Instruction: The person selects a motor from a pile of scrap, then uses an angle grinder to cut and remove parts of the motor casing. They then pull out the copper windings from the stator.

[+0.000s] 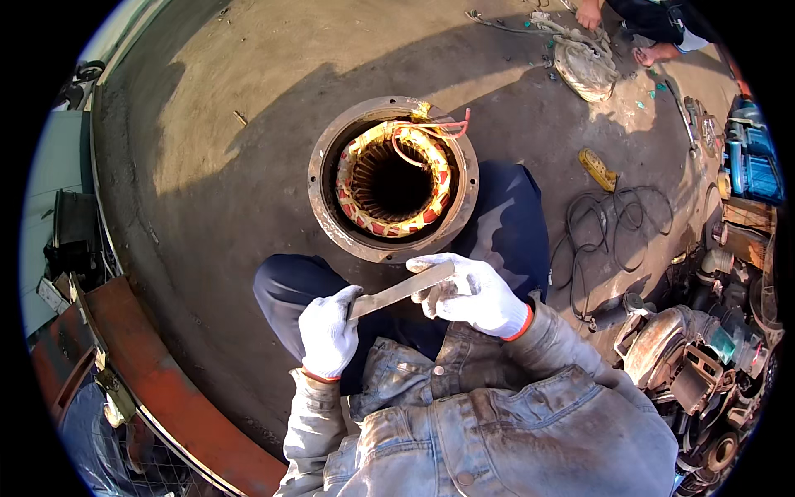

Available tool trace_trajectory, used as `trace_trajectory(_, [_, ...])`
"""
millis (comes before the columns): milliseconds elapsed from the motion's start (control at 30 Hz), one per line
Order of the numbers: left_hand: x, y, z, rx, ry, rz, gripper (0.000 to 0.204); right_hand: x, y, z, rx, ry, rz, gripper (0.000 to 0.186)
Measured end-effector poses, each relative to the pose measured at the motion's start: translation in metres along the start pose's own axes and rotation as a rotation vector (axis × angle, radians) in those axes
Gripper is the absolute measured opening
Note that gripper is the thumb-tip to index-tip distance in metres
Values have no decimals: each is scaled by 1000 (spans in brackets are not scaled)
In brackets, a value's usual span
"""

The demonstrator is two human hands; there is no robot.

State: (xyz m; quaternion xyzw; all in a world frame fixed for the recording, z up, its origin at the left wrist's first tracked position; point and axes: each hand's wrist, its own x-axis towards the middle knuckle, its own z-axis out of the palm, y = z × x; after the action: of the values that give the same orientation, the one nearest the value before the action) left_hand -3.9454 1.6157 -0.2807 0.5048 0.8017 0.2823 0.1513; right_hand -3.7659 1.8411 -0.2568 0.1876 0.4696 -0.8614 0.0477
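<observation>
My left hand [329,330], in a white glove, is closed round one end of a flat metal saw blade [389,297] with a toothed lower edge. The blade slants up to the right above my lap. At its other end my gloved right hand [480,294] has its fingers curled against the blade, partly hidden behind it. Just beyond my hands an electric motor stator [323,211] stands upright between my legs. Inside its round flanged housing sits a ring of yellow-wrapped windings [352,166] with red patches. Reddish lead wires [451,126] stick out at the top right.
A yellow power strip [597,169] and coiled black cable [600,224] lie on the right. Rusty machine parts [683,348] are heaped at lower right, near a blue machine [755,161]. A red-brown metal beam [157,356] runs along lower left. Another person's hand [589,15] is near a sack [586,68].
</observation>
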Motion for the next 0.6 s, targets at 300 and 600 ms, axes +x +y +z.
trace_trajectory(300, [49, 32, 6, -172, -112, -17, 18, 0, 6, -17, -209, 172, -115, 34])
trace_trajectory(600, [237, -83, 16, -176, 196, -411, 60, 25, -47, -44, -1162, 349, -278, 37])
